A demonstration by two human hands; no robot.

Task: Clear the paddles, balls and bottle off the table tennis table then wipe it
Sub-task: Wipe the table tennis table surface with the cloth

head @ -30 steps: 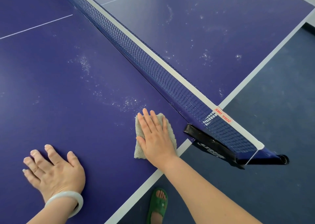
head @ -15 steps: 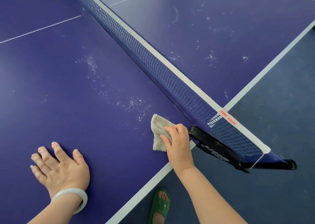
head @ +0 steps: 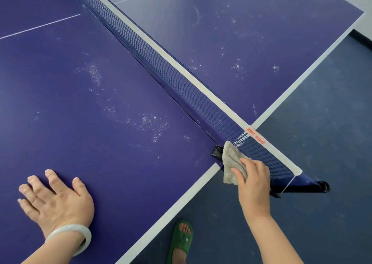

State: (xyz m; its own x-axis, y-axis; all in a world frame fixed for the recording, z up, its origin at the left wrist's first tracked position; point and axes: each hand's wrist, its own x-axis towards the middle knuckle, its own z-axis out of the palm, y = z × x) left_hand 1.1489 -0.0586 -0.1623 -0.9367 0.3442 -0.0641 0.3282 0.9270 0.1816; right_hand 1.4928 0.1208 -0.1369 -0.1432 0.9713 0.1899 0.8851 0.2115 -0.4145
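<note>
1. the blue surface (head: 100, 123) is speckled with pale dust on both halves.
2. the net (head: 181, 78) crosses it diagonally, upper left to lower right.
3. the left hand (head: 56, 201) lies flat on the surface, fingers spread, grasping nothing.
4. the right hand (head: 254, 185) pinches the cloth at the surface's edge.
5. the cloth (head: 231, 163) lies against the net's end, its long axis running from the top corner by the mesh down towards the person.

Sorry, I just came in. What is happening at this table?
A person is cleaning a table tennis table. The right hand grips a grey cloth at the table's side edge, by the net clamp. The left hand rests flat on the near half. White specks lie on both halves, so wiping is not finished.
</note>
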